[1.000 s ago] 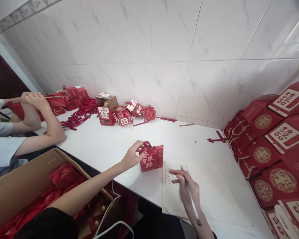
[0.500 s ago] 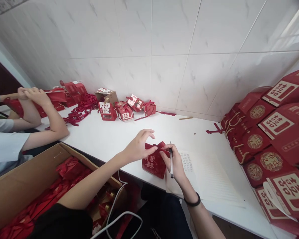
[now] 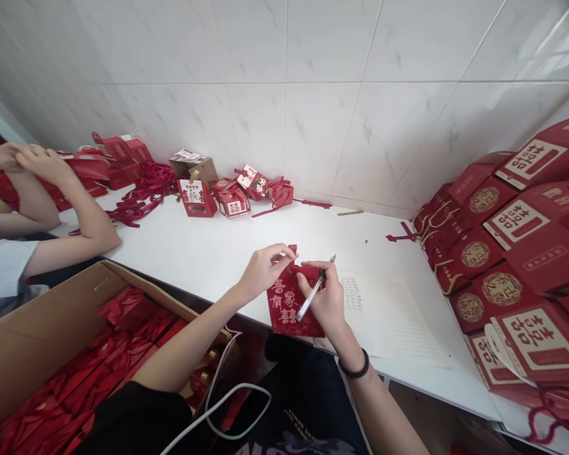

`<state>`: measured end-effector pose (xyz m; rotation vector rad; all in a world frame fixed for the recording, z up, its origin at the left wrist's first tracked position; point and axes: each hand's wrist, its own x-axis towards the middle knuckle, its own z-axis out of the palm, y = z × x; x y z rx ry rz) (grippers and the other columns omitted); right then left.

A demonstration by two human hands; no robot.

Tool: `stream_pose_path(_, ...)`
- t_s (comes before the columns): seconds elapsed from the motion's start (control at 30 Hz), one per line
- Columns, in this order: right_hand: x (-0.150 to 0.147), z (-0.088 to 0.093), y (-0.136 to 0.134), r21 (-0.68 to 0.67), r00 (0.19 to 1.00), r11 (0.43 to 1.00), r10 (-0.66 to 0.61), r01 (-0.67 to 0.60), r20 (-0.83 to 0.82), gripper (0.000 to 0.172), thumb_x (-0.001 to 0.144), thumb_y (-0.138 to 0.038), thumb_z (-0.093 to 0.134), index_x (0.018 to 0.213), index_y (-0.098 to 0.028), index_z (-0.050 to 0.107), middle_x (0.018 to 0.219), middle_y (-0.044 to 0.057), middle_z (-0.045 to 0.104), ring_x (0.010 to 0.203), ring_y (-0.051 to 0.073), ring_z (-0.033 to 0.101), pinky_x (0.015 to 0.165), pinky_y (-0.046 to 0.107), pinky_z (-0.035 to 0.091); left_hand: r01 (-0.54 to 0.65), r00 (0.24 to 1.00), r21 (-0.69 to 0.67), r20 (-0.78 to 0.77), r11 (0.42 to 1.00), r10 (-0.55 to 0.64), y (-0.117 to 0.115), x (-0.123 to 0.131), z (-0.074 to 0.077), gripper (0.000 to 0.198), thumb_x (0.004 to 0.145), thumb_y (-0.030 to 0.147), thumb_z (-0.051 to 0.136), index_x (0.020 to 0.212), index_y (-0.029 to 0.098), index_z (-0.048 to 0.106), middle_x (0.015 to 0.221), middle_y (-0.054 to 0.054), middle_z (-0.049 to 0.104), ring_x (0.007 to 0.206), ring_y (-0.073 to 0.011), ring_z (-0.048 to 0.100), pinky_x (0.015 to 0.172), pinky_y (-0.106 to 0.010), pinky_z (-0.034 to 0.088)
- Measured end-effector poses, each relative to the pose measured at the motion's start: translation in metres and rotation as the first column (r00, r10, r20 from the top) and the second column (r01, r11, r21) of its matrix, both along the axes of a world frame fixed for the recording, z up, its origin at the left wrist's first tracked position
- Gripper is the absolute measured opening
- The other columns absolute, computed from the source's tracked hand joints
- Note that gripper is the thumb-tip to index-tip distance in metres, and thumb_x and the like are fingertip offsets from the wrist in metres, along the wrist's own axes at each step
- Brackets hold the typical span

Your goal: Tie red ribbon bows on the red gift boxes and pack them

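A small red gift box (image 3: pixel 284 309) printed with pale characters stands at the table's near edge, between my two hands. My left hand (image 3: pixel 264 270) is closed in a pinch at the top of the box, on a red ribbon (image 3: pixel 293 248). My right hand (image 3: pixel 329 296) is closed too, with a clear-barrelled pen (image 3: pixel 308 302) slanting through its fingers. Its thumb and forefinger meet at a flat loop of ribbon on the box's top right. The knot between the fingertips is partly hidden.
A lined notebook (image 3: pixel 398 322) with handwriting lies to the right, before stacked red gift boxes (image 3: pixel 516 272). Small boxes (image 3: pixel 196 199) and loose ribbons (image 3: pixel 156 180) line the wall. An open carton (image 3: pixel 42 294) stands lower left. Another person's arms (image 3: pixel 85 212) rest at far left.
The box now faces me more squarely, showing more characters. My left fingers have closed onto the ribbon. The pen has swung from upright to slanting. The view has shifted slightly.
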<state>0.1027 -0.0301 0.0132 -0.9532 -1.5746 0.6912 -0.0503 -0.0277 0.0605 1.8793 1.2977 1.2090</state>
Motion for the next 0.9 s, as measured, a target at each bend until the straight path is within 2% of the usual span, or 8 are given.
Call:
stream_pose_path(0.07, -0.003, -0.004, -0.001, 0.124, 0.998, 0.992, -0.028, 0.021, 0.048, 0.023, 0.079, -0.028, 0.059, 0.097, -0.021, 0.048, 0.098, 0.006, 0.061, 0.085, 0.019, 0.060, 0.072, 0.032, 0.048, -0.005, 1.000, 0.038, -0.009, 0.999, 0.006, -0.001, 0.000, -0.004, 0.016, 0.083, 0.022, 0.048, 0.079, 0.019, 0.064, 0.088, -0.002, 0.066, 0.084, -0.0144, 0.062, 0.072, -0.025, 0.050)
stream_pose_path(0.13, -0.006, -0.010, -0.001, 0.217, 0.995, 0.976, -0.040, 0.018, 0.096, 0.018, 0.080, -0.025, 0.057, 0.095, -0.022, 0.047, 0.095, 0.005, 0.060, 0.088, 0.019, 0.059, 0.073, 0.031, 0.048, 0.011, 1.000, 0.057, -0.010, 0.998, -0.011, -0.002, 0.001, -0.009, 0.019, 0.084, 0.020, 0.047, 0.083, 0.019, 0.066, 0.092, -0.003, 0.066, 0.088, -0.0142, 0.061, 0.071, -0.023, 0.051)
stream_pose_path(0.23, -0.007, -0.017, 0.001, 0.269, 0.986, 0.962, -0.084, 0.043, 0.141, 0.011, 0.082, -0.023, 0.055, 0.087, -0.022, 0.045, 0.082, 0.002, 0.057, 0.072, 0.016, 0.058, 0.063, 0.027, 0.047, 0.039, 0.999, 0.068, -0.013, 0.997, -0.038, -0.004, 0.002, -0.015, 0.024, 0.083, 0.015, 0.045, 0.094, 0.019, 0.066, 0.098, -0.005, 0.065, 0.090, -0.0134, 0.061, 0.072, -0.022, 0.052)
stream_pose_path(0.37, -0.006, -0.023, 0.002, 0.320, 0.983, 0.942, -0.145, 0.102, 0.116, 0.016, 0.083, -0.023, 0.054, 0.078, -0.022, 0.039, 0.073, -0.002, 0.052, 0.059, 0.012, 0.051, 0.053, 0.023, 0.042, 0.123, 0.992, 0.146, -0.050, 0.982, -0.117, -0.005, 0.002, -0.020, 0.041, 0.073, 0.003, 0.044, 0.108, 0.016, 0.061, 0.106, -0.007, 0.061, 0.095, -0.0142, 0.060, 0.075, -0.023, 0.053)
stream_pose_path(0.5, -0.005, -0.027, 0.004, 0.306, 0.987, 0.943, -0.153, 0.132, 0.047, 0.018, 0.085, -0.023, 0.053, 0.076, -0.023, 0.037, 0.073, -0.002, 0.054, 0.058, 0.012, 0.052, 0.052, 0.023, 0.041, 0.149, 0.987, 0.205, -0.095, 0.967, -0.132, -0.004, 0.003, -0.023, 0.045, 0.071, 0.001, 0.043, 0.111, 0.015, 0.059, 0.108, -0.009, 0.060, 0.106, -0.0168, 0.057, 0.082, -0.024, 0.052)
stream_pose_path(0.73, -0.004, -0.029, 0.003, 0.187, 0.992, 0.976, -0.097, 0.111, -0.081, 0.023, 0.085, -0.026, 0.056, 0.074, -0.023, 0.035, 0.074, -0.001, 0.058, 0.063, 0.013, 0.056, 0.056, 0.024, 0.042, 0.164, 0.975, 0.284, -0.191, 0.945, -0.112, -0.002, 0.004, -0.026, 0.044, 0.076, 0.002, 0.044, 0.116, 0.016, 0.055, 0.113, -0.009, 0.059, 0.108, -0.0160, 0.057, 0.092, -0.027, 0.049)
stream_pose_path(0.9, -0.002, -0.032, 0.005, 0.148, 0.988, 0.984, -0.076, 0.096, -0.135, 0.029, 0.084, -0.027, 0.056, 0.070, -0.023, 0.031, 0.073, -0.001, 0.059, 0.063, 0.013, 0.056, 0.057, 0.025, 0.041, 0.211, 0.964, 0.364, -0.232, 0.907, -0.130, -0.002, 0.005, -0.031, 0.043, 0.078, 0.002, 0.043, 0.117, 0.016, 0.054, 0.111, -0.010, 0.059, 0.106, -0.0162, 0.057, 0.089, -0.030, 0.051)
